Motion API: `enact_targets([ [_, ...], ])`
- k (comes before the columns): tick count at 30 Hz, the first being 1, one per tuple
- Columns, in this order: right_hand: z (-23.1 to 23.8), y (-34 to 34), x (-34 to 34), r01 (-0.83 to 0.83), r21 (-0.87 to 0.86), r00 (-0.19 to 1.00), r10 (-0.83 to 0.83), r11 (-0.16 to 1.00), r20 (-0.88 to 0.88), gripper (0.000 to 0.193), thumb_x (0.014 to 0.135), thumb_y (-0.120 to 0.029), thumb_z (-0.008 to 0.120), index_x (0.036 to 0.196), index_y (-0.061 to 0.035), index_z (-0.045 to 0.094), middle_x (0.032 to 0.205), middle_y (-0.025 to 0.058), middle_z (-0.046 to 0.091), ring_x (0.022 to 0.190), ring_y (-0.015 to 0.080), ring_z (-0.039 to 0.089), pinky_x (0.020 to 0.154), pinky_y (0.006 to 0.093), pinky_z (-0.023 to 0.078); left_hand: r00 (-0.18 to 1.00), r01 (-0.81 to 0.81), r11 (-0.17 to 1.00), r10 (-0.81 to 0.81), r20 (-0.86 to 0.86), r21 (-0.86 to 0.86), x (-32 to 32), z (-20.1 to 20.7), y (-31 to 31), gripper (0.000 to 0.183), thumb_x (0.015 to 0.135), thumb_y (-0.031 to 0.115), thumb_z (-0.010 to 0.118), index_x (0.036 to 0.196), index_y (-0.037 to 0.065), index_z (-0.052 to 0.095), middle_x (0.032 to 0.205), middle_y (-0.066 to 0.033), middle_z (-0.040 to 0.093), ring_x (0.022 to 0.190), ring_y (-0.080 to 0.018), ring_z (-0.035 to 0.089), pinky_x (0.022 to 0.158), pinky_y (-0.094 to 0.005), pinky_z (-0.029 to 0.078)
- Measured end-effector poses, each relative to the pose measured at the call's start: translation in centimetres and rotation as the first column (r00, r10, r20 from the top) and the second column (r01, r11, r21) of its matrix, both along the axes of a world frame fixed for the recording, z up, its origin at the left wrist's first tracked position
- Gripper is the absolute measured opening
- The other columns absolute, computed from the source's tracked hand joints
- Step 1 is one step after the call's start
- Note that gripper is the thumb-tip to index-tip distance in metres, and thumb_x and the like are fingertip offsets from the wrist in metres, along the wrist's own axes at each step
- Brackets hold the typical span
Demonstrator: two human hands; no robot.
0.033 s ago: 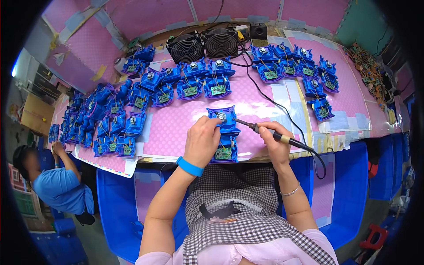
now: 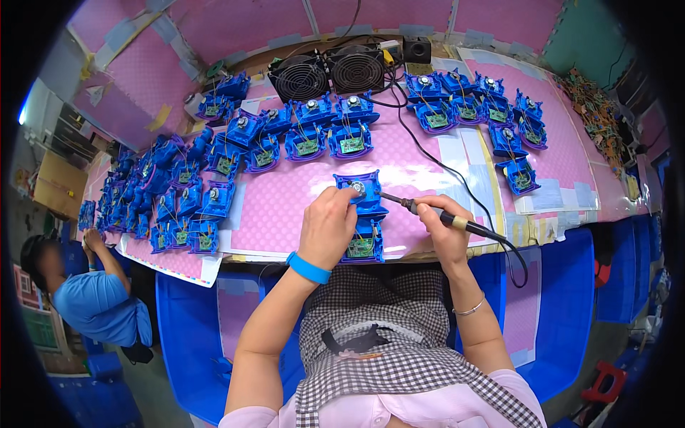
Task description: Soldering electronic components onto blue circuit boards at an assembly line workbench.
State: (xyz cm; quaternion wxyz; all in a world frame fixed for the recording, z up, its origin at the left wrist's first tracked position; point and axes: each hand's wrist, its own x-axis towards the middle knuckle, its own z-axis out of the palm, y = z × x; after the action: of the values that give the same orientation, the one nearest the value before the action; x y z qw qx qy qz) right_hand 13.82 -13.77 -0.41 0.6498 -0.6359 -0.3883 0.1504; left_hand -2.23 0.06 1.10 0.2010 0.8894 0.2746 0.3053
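In front of me on the table lies an opened blue plastic housing [image 2: 367, 180] with a small round speaker [image 2: 357, 188] in it. My left hand [image 2: 328, 222] is closed at its left side, fingertips at the speaker and housing; the thumb is mostly hidden. A soldering iron [image 2: 457, 222] sits in my right hand [image 2: 444, 232], its thin tip pointing left and reaching the housing's right part beside the speaker. Nearer to me, the matching half with a green circuit board [image 2: 359, 247] lies partly behind my left hand.
Several similar opened housings [image 2: 351, 140] stand in rows behind, with more piled at left [image 2: 135, 189] and right [image 2: 506, 139]. Two black fans [image 2: 354, 70] stand at the back. The iron's black cable [image 2: 435, 160] crosses the table. Blue bins [image 2: 564, 314] flank me; a co-worker [image 2: 100, 299] is at far left.
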Motion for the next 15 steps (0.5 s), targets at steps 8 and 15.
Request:
enact_targets([
  [8,0.1,0.5,-0.1,-0.031,-0.019,0.992,0.034,0.999,0.119,0.012,0.081,-0.008,0.068,0.089,-0.0005,0.072,0.078,0.0075,0.069,0.068,0.0117,0.062,0.061,0.0235,0.046,1.000,0.015,1.000,-0.015,-0.023,-0.014,1.4,-0.5,0.3,0.020,0.075,-0.001,0.065,0.095,0.002,0.063,0.075,-0.0131,0.063,0.068,-0.0286,0.063,0.062,-0.0391,0.049],
  [15,0.1,0.5,0.1,-0.029,-0.049,0.991,0.035,0.998,0.126,0.012,0.081,-0.009,0.068,0.088,-0.0007,0.072,0.079,0.0081,0.069,0.070,0.0120,0.063,0.062,0.0241,0.047,0.999,0.040,0.999,-0.040,-0.007,-0.021,1.8,-0.6,0.5,0.018,0.075,-0.001,0.065,0.093,0.001,0.063,0.074,-0.0129,0.063,0.067,-0.0290,0.063,0.062,-0.0398,0.049],
])
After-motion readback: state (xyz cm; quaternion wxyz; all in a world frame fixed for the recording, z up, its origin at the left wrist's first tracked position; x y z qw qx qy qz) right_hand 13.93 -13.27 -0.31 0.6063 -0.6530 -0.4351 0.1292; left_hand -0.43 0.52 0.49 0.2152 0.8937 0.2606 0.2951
